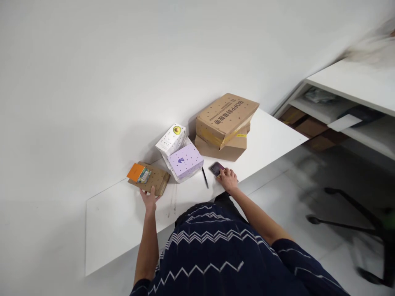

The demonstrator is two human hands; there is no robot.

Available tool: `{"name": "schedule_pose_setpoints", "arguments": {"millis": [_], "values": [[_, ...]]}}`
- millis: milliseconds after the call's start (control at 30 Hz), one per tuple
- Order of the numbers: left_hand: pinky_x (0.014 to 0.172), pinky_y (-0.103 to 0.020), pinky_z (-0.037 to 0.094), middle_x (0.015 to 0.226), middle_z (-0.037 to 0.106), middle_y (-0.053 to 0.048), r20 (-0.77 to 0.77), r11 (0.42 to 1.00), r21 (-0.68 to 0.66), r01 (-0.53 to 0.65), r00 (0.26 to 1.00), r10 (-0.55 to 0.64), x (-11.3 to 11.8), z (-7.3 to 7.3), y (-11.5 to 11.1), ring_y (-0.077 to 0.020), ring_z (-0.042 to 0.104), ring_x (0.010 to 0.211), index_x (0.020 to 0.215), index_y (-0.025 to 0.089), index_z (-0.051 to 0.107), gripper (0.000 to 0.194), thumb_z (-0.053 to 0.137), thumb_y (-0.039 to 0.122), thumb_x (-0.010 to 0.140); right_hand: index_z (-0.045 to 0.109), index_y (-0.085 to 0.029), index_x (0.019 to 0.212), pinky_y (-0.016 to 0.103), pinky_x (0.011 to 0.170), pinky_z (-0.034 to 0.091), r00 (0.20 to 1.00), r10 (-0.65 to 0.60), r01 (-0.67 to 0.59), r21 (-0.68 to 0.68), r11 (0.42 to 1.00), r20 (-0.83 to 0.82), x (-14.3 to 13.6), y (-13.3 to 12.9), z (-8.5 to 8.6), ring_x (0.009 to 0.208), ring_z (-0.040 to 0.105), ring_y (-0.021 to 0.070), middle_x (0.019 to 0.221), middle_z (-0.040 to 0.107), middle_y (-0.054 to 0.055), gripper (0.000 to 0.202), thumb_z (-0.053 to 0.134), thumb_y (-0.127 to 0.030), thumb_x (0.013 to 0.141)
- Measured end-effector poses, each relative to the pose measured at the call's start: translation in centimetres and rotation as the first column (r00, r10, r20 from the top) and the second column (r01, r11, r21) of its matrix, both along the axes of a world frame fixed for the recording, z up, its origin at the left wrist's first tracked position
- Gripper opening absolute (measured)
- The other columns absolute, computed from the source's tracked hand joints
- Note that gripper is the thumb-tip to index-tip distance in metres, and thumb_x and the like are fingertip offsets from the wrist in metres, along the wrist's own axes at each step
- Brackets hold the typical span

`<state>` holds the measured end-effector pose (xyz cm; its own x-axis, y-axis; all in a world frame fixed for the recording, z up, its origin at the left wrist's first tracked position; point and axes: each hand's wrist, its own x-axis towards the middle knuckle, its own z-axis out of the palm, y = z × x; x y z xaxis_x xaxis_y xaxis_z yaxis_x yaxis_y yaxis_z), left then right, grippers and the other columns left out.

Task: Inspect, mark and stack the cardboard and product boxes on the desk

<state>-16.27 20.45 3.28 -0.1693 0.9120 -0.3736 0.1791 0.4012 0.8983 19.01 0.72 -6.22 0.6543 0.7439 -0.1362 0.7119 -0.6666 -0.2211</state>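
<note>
Phone's (214,168) four-o'clock end hidden under right hand (228,180), grip unclear, left hand (149,200) gripping brown box (159,179), long axis ten-to-four.

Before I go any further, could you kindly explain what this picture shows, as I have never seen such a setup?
There is no machine: a person uses two bare hands, filmed from above by one head-worn camera. The left hand touches the near edge of a brown box, with a small orange-topped box on it; the right hand touches a phone. How firmly either grips, I cannot tell. The white table also bears a pen, a purple box, a white box with an avocado picture and two stacked cardboard boxes.
</note>
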Motion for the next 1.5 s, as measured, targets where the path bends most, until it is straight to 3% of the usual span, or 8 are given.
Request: {"name": "schedule_pose_setpoints", "arguments": {"millis": [233, 433, 567, 800, 1033, 1233, 1400, 1500], "values": [[0.085, -0.041, 0.057, 0.122, 0.054, -0.013, -0.176, 0.97, 0.12, -0.209, 0.958, 0.228, 0.2, -2.2, -5.6, -0.0236, 0.062, 0.107, 0.127, 0.02, 0.046, 0.049, 0.055, 0.047, 0.087, 0.064, -0.017, 0.128, 0.047, 0.099, 0.041, 0.952, -0.097, 0.177, 0.267, 0.947, -0.29, -0.6, 1.4, 5.0, 0.119, 0.053, 0.0347, 0.135, 0.056, 0.021, 0.045, 0.05, -0.039, 0.091], [0.1, -0.041, 0.049, 0.12, 0.066, -0.014, -0.11, 0.867, 0.444, 0.225, 0.974, -0.196, 7.0, 1.4, -6.0, -0.0239, 0.063, 0.111, 0.116, 0.018, 0.063, 0.044, 0.054, 0.052, 0.09, 0.069, -0.016, 0.112, 0.037, 0.084, 0.049, 0.578, 0.036, 0.518, 0.401, 0.755, -0.815, -0.5, 6.0, 11.1, 0.093, 0.063, 0.024, 0.111, 0.069, 0.013, 0.061, 0.041, -0.064, 0.089], [0.094, -0.042, 0.052, 0.111, 0.071, -0.014, -0.072, 0.836, 0.354, 0.418, 0.904, -0.422, 11.1, 3.4, -2.8, -0.027, 0.064, 0.109, 0.111, 0.017, 0.069, 0.052, 0.051, 0.061, 0.09, 0.07, -0.018, 0.116, 0.04, 0.091, 0.048, 0.471, 0.123, 0.51, 0.383, 0.77, -0.874, -1.2, 8.5, 13.6, 0.106, 0.06, 0.0269, 0.121, 0.068, 0.013, 0.064, 0.051, -0.069, 0.083], [0.098, -0.044, 0.051, 0.128, 0.066, -0.016, 0.016, 0.858, 0.296, 0.42, 0.896, -0.444, 11.7, 3.6, -3.3, -0.03, 0.058, 0.125, 0.12, 0.017, 0.067, 0.06, 0.051, 0.066, 0.089, 0.07, -0.023, 0.116, 0.041, 0.101, 0.044, 0.486, 0.226, 0.459, 0.467, 0.756, -0.844, -3.8, 7.0, 14.7, 0.114, 0.057, 0.0253, 0.123, 0.067, 0.007, 0.052, 0.052, -0.062, 0.086], [0.094, -0.044, 0.056, 0.145, 0.054, -0.012, 0.235, 0.861, 0.265, 0.434, 0.837, -0.494, 9.3, 6.3, -4.1, -0.0283, 0.06, 0.123, 0.148, 0.027, 0.043, 0.07, 0.056, 0.061, 0.088, 0.065, -0.026, 0.108, 0.035, 0.089, 0.049, 0.223, 0.315, 0.592, 0.385, 0.708, -0.923, -8.2, 3.0, 15.8, 0.1, 0.06, 0.018, 0.113, 0.066, 0.002, 0.04, 0.068, -0.053, 0.079], [0.108, -0.045, 0.045, 0.133, 0.064, -0.011, -0.049, 0.742, 0.411, 0.529, 0.826, -0.562, 5.9, 9.2, -1.1, -0.0309, 0.057, 0.125, 0.124, 0.02, 0.068, 0.053, 0.068, 0.048, 0.08, 0.065, -0.019, 0.087, 0.029, 0.071, 0.051, -0.089, 0.248, 0.322, 0.208, 0.924, -0.965, -10.0, 1.5, 14.0, 0.079, 0.067, 0.016, 0.089, 0.067, 0.001, 0.033, 0.082, -0.041, 0.069], [0.106, -0.045, 0.044, 0.126, 0.067, -0.01, -0.099, 0.688, 0.339, 0.642, 0.751, -0.652, 5.9, 9.9, -0.7, -0.0308, 0.059, 0.118, 0.119, 0.02, 0.071, 0.047, 0.066, 0.045, 0.079, 0.066, -0.02, 0.095, 0.028, 0.066, 0.051, -0.113, 0.155, 0.573, 0.063, 0.817, -0.981, -9.4, 1.7, 13.4, 0.076, 0.065, 0.0148, 0.094, 0.067, 0.005, 0.04, 0.064, -0.058, 0.084], [0.105, -0.045, 0.043, 0.126, 0.066, -0.011, -0.105, 0.657, 0.327, 0.68, 0.717, -0.689, 7.3, 9.9, -0.7, -0.0305, 0.059, 0.117, 0.118, 0.019, 0.071, 0.048, 0.066, 0.046, 0.079, 0.062, -0.027, 0.122, 0.029, 0.074, 0.052, -0.082, 0.234, 0.541, 0.154, 0.827, -0.969, -8.9, 1.7, 13.9, 0.087, 0.064, 0.0156, 0.11, 0.068, 0.005, 0.052, 0.058, -0.065, 0.086]]}}
